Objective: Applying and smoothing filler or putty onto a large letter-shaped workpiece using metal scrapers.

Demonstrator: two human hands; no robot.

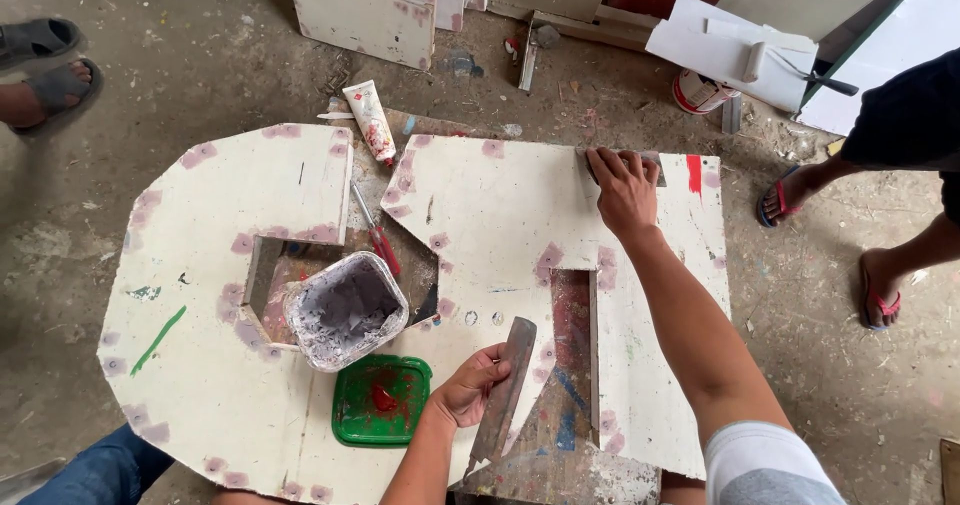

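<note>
While a sandalled foot (45, 85) rests on the concrete floor (60, 245) at far left, a person works over a white, putty-spotted board (200, 365) laid flat as a worktop. A green streak (157, 340) marks the board's left part, and a plastic tub (345, 310) of grey filler sits in a cut-out near its middle, with a green lid (382, 401) smeared red just below it. A red-handled screwdriver (378, 237) lies above the tub, and a tube (370, 120) lies on the floor beyond the board's far edge. The left hand (470, 387) is closed around a putty knife (505, 390), gripping it about mid-length, the blade pointing down toward the near edge beside a second cut-out that shows a paint-stained surface beneath. The right hand (625, 190) reaches to the far edge of the board, fingers curled over a small dark block (650, 165) pressed flat against the surface; what the block is cannot be told. A red mark (694, 173) stands just right of that hand. Beyond, white panels (365, 10) lean at the back, and a paint roller (760, 60) lies on a white sheet. At right, another person's feet in red flip-flops (880, 300) stand on the floor.
</note>
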